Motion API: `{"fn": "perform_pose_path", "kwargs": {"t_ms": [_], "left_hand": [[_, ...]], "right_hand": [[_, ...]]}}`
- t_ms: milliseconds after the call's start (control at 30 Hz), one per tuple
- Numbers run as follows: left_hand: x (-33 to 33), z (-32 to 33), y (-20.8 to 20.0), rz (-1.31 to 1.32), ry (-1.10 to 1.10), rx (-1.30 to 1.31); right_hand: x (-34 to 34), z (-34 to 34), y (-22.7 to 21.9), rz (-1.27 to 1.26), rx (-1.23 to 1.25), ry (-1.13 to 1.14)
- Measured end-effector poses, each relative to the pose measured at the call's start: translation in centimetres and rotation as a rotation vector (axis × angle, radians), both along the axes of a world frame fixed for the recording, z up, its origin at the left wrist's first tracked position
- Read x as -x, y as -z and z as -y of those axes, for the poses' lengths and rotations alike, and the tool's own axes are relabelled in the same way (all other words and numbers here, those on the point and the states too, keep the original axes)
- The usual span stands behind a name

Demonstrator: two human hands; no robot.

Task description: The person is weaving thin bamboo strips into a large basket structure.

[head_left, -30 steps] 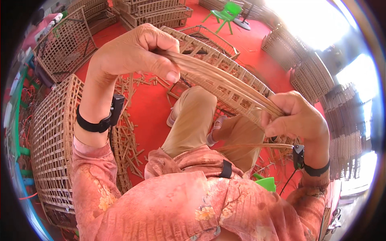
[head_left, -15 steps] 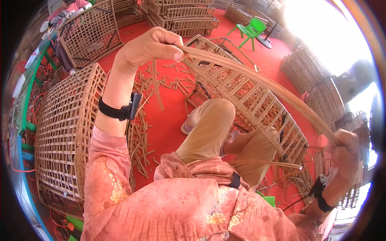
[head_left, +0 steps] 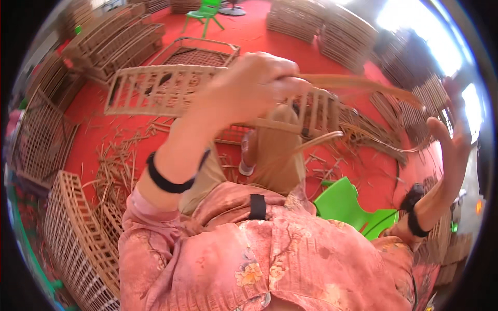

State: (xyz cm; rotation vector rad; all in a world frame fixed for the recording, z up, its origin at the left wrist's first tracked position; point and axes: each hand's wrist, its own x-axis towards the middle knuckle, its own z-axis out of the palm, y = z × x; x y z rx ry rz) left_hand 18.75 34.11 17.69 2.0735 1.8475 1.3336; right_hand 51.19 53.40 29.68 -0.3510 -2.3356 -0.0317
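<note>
My left hand (head_left: pixel 257 80), slightly blurred, is raised in front of me and closed around one end of a long, flat brown cane strip (head_left: pixel 363 83). The strip stretches to the right, its far end near my right hand (head_left: pixel 455 137). That hand stands apart with fingers spread and thumb up, beside a thin curved strip (head_left: pixel 386 144). Across my knees lies a long woven cane basket (head_left: pixel 155 92) with open slats; my left hand and forearm cover part of it. Another strip end (head_left: pixel 329 137) juts out over its near side.
A green plastic chair (head_left: pixel 340 205) is at my right side, another green chair (head_left: pixel 207 10) farther off. Woven baskets (head_left: pixel 80 243) stand at left, with stacked ones (head_left: pixel 347 39) at the back. Cane scraps (head_left: pixel 116 171) litter the red floor; a strip bundle (head_left: pixel 381 137) lies at right.
My view has turned to the right. My right hand, earlier closed on the strip's far end, has let go and opened. My left hand still grips the other end.
</note>
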Motion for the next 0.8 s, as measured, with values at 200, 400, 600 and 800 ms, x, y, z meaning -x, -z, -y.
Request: {"fn": "perform_pose_path", "kwargs": {"t_ms": [200, 400, 600, 800], "left_hand": [[-8.3, -5.4, 2.2, -0.033, 0.200, -0.055], [-7.5, -4.4, 4.0, -0.114, 0.245, 0.125], [-2.1, -1.2, 4.1, -0.188, 0.017, 0.347], [-2.1, -3.8, 4.5, -0.120, 0.077, 0.302]], "right_hand": [[6.3, 6.7, 8.2, 0.124, 0.304, -0.248], [5.7, 2.9, 11.9, 0.387, 0.523, -0.332], [5.1, -1.5, 14.0, 0.324, 0.523, -0.397], [6.7, -3.7, 16.2, 0.347, 0.605, -0.372]]}}
